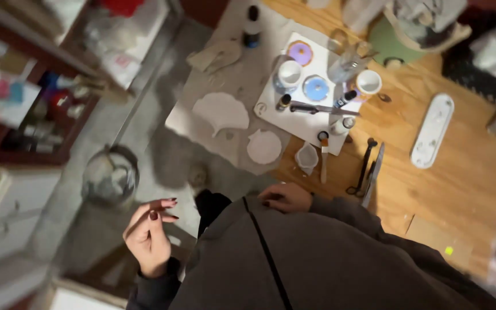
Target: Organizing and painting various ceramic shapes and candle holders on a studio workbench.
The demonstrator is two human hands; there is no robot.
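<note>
Head view, looking down over a grey zipped top [294,258].

Wooden table [460,172], carrying:
- One white board [308,123], lying on a grey sheet [231,74].
- Two white cups: one [289,73] on the board, one [368,82] at the board's right edge.
- Two round discs on the board: one purple [300,53], one blue [316,88].
- Three small bottles with dark caps: one [283,102] at the board's left, one [345,99] beside the right cup, one [344,123] lower down.
- One dark-handled tool [317,108], lying across the board.
- One brush [324,155], overhanging the board's lower edge.
- One small clear cup [307,158], just beside the brush.
- Two white shell-shaped casts on the grey sheet: a larger fan [220,112] and a smaller round one [264,146].
- One pair of dark tongs [363,169] and one flat blade [374,172], lying side by side on bare wood.
- One long white oval tray [432,130], well apart to the right.
- One tall dark bottle [252,26] at the top edge.

Hands:
- Left hand [149,236] is hanging off the table over the floor, palm turned up, fingers loosely curled, thumb and forefinger nearly meeting; it is holding nothing.
- Right hand [287,198] is resting at the table's near edge, fingers bent under, just below the small clear cup; whether it is grasping anything cannot be told.

Floor, left: one round metal pot [110,175].
</note>
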